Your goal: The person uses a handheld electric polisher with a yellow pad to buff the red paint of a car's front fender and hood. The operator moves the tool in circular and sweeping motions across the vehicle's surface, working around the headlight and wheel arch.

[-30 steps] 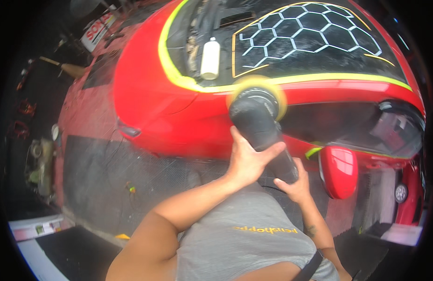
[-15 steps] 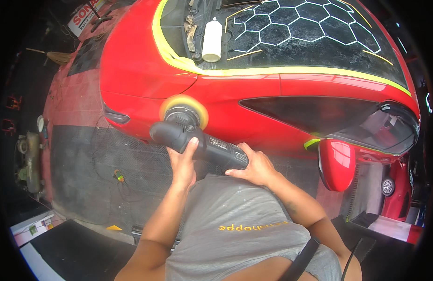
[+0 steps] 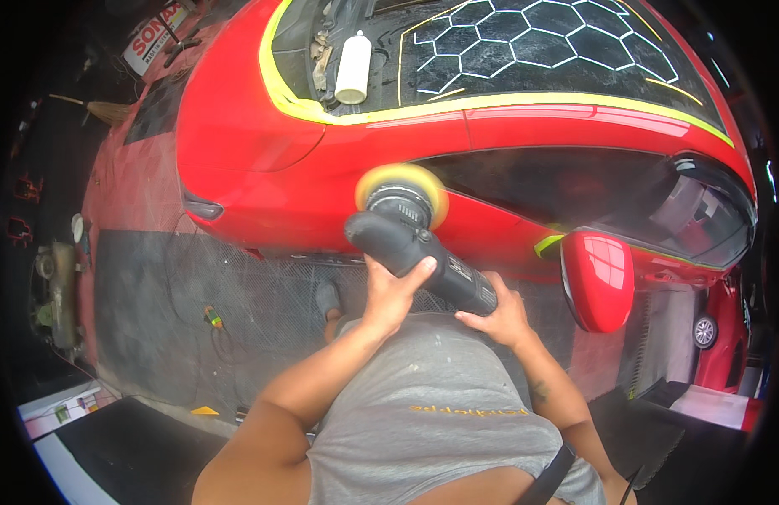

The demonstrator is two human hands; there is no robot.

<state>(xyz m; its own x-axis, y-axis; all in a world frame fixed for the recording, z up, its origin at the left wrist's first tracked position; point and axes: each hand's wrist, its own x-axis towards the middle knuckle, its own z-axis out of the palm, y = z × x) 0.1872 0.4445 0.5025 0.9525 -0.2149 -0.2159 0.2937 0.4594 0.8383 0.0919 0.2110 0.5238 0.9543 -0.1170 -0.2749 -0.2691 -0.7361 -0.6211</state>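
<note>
Both hands hold a black power polisher [image 3: 419,244] with a round yellow pad [image 3: 440,189]. My left hand [image 3: 391,295] wraps under the body just behind the head, thumb on top. My right hand [image 3: 501,311] is closed round the rear end of the handle. The pad lies against the side of a red car [image 3: 297,202], by the narrow front corner of the dark side window [image 3: 558,185]. How firmly it presses cannot be seen. To the right, the red door mirror [image 3: 597,282] sticks out toward me.
Yellow-green masking tape [image 3: 389,116] edges the windscreen, which reflects hexagonal lights. A white bottle [image 3: 353,69] rests at the windscreen's base. A cord with a green-and-orange connector [image 3: 213,317] lies on the floor at left. Another red car [image 3: 716,345] is at far right.
The polisher and both hands have moved right along the car, from the front wing to the side window's front corner. A foot now shows beside my left forearm.
</note>
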